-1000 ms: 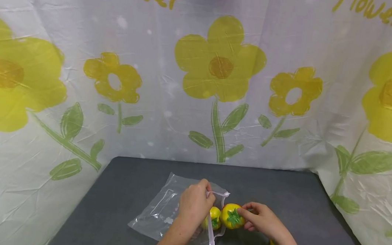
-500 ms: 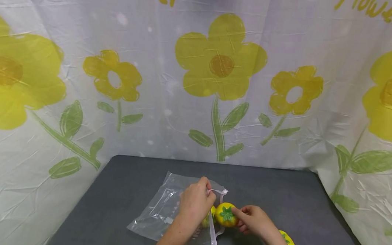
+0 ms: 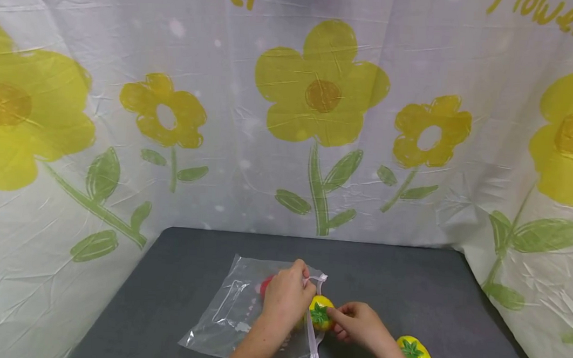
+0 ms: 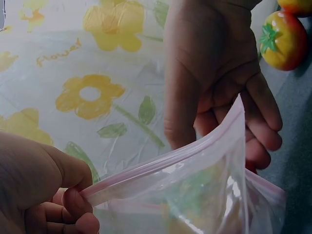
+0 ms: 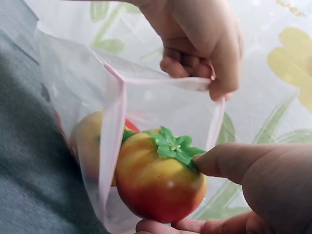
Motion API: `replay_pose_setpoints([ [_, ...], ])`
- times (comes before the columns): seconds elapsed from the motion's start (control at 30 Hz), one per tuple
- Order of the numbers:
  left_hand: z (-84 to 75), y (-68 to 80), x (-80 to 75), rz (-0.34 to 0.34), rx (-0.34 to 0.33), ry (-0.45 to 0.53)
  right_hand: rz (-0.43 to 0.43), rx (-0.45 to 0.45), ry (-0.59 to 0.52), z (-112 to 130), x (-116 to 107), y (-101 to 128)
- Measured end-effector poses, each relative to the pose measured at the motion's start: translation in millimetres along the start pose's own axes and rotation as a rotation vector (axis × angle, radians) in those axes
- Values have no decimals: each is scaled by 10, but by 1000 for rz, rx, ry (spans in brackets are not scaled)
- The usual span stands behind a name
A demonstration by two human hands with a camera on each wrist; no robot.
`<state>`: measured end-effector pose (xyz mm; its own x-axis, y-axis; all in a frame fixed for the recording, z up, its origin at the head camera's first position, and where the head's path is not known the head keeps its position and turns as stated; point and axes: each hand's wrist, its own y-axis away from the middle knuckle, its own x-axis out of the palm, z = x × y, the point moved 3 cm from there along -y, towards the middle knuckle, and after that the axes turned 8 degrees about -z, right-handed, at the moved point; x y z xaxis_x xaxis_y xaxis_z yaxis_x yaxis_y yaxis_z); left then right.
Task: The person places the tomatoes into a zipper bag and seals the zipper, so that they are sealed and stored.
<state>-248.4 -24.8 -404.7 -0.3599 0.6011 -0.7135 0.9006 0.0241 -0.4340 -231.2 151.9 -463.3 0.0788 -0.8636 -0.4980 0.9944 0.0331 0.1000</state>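
A clear zip bag (image 3: 233,311) lies on the dark table (image 3: 398,277). My left hand (image 3: 303,280) pinches the upper pink rim (image 4: 161,165) and holds the mouth up and wide. My right hand (image 3: 340,318) grips a yellow-red toy tomato (image 3: 320,313) with a green stem, thumb on the leaves (image 5: 173,146), and has it partway through the mouth (image 5: 117,126). Another yellow tomato (image 5: 87,146) and something red (image 3: 265,286) lie inside the bag.
One more toy tomato (image 3: 415,356) sits on the table by my right wrist, also visible in the left wrist view as tomato (image 4: 284,40). A flower-print plastic sheet (image 3: 320,94) walls the table at the back and both sides.
My right hand has carried the tomato leftward into the bag's mouth. The bag has slid a little to the left. The loose tomato at lower right has come into view.
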Motion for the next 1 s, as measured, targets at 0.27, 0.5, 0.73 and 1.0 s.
replay_pose_setpoints([
  [0.27,-7,17,2,11,-14,-3,107,-25,-10,5,102,-4],
  [0.5,-1,21,4,24,-26,-8,79,-53,71,-27,113,-13],
  [0.73,-11,17,3,22,-13,-10,77,-89,27,-33,128,-48],
  [1.0,-23,12,14,41,-46,12,234,-131,-5,2,138,-56],
])
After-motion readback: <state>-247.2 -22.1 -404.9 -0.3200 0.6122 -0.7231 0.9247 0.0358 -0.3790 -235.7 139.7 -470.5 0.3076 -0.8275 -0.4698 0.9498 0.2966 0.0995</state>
